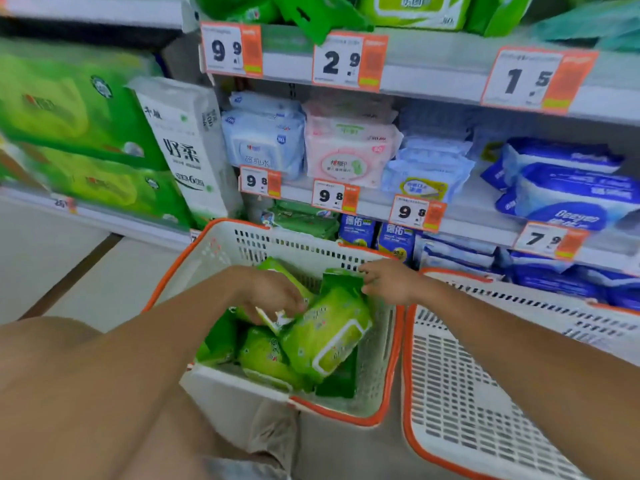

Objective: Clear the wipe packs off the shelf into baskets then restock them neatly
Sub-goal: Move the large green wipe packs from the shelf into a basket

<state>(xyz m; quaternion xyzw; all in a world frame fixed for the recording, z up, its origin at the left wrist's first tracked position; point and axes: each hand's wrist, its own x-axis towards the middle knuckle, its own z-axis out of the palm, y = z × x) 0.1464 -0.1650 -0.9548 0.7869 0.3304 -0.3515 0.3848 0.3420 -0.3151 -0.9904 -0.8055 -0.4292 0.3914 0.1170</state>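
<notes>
far left, green tissue boxes (65, 133) sit stacked on a low shelf, with a tall white roll pack (187, 147) leaning just beside them. below and in front, my left basket (221, 244), white with an orange rim, holds a heap of green wipe packs (266, 358). my left hand (273, 294) is down inside it, fingers curled round the edge of a small green pack (277, 318) at the top of the heap. just right of that, a big green pack (325, 332) stands tilted on end against the others, its lid flap facing me. my right hand (389, 280) reaches over the basket's far right corner and pinches the dark green top edge of that big pack between thumb and fingers. beside the left basket, touching rim to rim, is my right basket (467, 393), with my right forearm crossing over it; what lies in it i cannot tell. behind, the middle shelf (377, 202) carries blue packs (265, 140), pink packs (349, 150) and more blue ones further right, with orange price tags (334, 195) along the edge. the top shelf holds green packs (412, 8).
</notes>
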